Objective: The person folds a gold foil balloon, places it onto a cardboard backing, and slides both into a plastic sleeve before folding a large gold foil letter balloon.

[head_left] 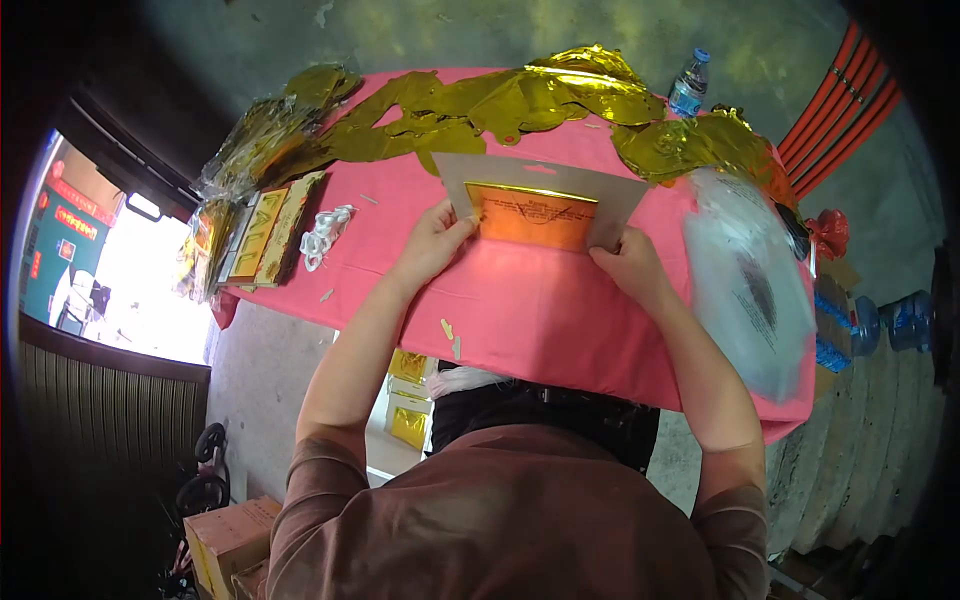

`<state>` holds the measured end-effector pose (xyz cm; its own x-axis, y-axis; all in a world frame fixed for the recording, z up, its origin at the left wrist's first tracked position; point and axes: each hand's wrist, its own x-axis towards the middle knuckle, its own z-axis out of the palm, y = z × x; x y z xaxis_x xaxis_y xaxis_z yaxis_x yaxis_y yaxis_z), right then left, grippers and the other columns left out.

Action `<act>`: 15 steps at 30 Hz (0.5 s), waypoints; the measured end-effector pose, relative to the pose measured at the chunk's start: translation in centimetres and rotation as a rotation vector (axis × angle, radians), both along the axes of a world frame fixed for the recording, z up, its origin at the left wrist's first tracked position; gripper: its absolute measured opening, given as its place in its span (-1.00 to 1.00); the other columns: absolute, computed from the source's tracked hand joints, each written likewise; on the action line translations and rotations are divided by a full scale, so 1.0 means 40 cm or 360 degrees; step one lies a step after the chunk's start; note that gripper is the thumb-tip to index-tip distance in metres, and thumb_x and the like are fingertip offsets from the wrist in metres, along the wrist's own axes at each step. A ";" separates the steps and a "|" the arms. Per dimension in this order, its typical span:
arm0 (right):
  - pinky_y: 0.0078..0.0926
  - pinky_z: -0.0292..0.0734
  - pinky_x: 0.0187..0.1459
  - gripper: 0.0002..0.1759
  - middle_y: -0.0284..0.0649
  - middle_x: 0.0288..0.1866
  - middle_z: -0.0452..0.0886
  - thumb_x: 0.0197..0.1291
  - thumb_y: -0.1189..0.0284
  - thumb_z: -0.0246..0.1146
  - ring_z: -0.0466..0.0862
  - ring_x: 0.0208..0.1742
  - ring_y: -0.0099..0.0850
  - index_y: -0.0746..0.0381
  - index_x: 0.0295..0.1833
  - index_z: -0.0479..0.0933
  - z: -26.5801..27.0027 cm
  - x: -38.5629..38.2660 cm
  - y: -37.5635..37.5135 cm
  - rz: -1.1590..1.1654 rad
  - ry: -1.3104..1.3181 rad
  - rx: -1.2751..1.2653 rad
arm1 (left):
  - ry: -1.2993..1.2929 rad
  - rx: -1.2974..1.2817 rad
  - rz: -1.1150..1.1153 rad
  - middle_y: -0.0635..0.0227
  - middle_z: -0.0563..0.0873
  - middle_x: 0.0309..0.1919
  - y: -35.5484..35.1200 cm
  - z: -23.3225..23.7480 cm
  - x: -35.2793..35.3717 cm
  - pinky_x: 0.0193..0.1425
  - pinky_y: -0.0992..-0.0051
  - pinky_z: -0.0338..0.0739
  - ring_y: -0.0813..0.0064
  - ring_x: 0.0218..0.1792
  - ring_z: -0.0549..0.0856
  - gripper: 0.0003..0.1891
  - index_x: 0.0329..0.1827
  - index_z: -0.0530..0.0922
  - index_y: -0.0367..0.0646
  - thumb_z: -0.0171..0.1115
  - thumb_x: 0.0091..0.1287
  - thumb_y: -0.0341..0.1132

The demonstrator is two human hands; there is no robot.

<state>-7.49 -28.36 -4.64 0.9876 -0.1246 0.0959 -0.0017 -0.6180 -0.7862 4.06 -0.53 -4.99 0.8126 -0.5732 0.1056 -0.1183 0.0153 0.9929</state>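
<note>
A grey card with a hang slot is held up over the pink-covered table. In its middle sits a shiny gold-orange panel with small dark print. My left hand pinches the card's left lower edge, thumb on the near face. My right hand grips the lower right corner in the same way. The fingers behind the card are hidden. Beyond it, flat gold foil pieces lie along the table's far side. A coil of white ribbon or cord rests to the left.
Clear plastic bags are piled at the table's right. Packaged gold cards are stacked at the left. A water bottle stands at the far edge. More gold packets sit below the near edge. A cardboard box is on the floor.
</note>
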 end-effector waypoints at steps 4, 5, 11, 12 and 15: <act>-0.39 0.50 -0.28 -0.73 -0.10 -0.40 0.64 0.00 0.37 0.27 0.65 -0.37 -0.37 0.34 -0.23 0.58 0.004 -0.004 0.007 0.0022 -0.0095 0.0349 | -0.0031 -0.0014 0.0117 0.61 0.58 -0.34 -0.004 -0.004 0.007 -0.24 0.67 0.42 0.77 -0.36 0.48 -0.82 0.01 0.53 -0.21 0.10 0.38 -0.43; -0.41 0.50 -0.28 -0.74 -0.12 -0.40 0.65 0.02 0.38 0.26 0.65 -0.36 -0.40 0.34 -0.22 0.58 0.001 -0.002 0.003 0.0027 -0.0005 0.0259 | -0.0095 0.0056 0.0099 0.60 0.58 -0.36 -0.006 -0.008 0.009 -0.27 0.66 0.42 0.77 -0.38 0.48 -0.82 -0.01 0.54 -0.21 0.10 0.38 -0.43; -0.54 0.44 -0.32 -0.83 -0.30 -0.31 0.66 0.11 0.48 0.24 0.58 -0.35 -0.56 0.32 -0.20 0.59 0.021 -0.011 0.011 0.0083 0.0166 0.0469 | 0.0145 -0.0093 0.0045 0.48 0.66 -0.25 -0.004 0.020 -0.008 -0.17 0.63 0.50 0.71 -0.30 0.59 -0.78 0.02 0.54 -0.27 0.12 0.35 -0.46; -0.64 0.38 -0.37 -0.87 -0.38 -0.29 0.64 0.12 0.54 0.23 0.51 -0.37 -0.66 0.28 -0.19 0.60 0.019 -0.014 0.014 0.0112 0.0133 0.0973 | 0.0312 -0.0228 0.0054 0.42 0.69 -0.20 -0.001 0.027 -0.017 -0.12 0.61 0.53 0.69 -0.24 0.63 -0.76 0.05 0.54 -0.29 0.13 0.34 -0.46; -0.68 0.30 -0.43 -0.85 -0.35 -0.27 0.66 0.14 0.54 0.22 0.48 -0.42 -0.67 0.22 -0.16 0.60 0.024 -0.018 -0.010 0.0128 0.0393 0.1263 | 0.0494 -0.0381 -0.0051 0.24 0.67 0.00 0.015 0.048 -0.033 0.07 0.49 0.57 0.53 -0.06 0.67 -0.66 0.16 0.46 -0.33 0.11 0.38 -0.37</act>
<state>-8.20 -28.76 -3.70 0.9774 0.0081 -0.2112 -0.2107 0.1137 -0.9709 2.73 0.08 -3.08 0.8090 -0.5878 -0.0084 0.1913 0.2497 0.9492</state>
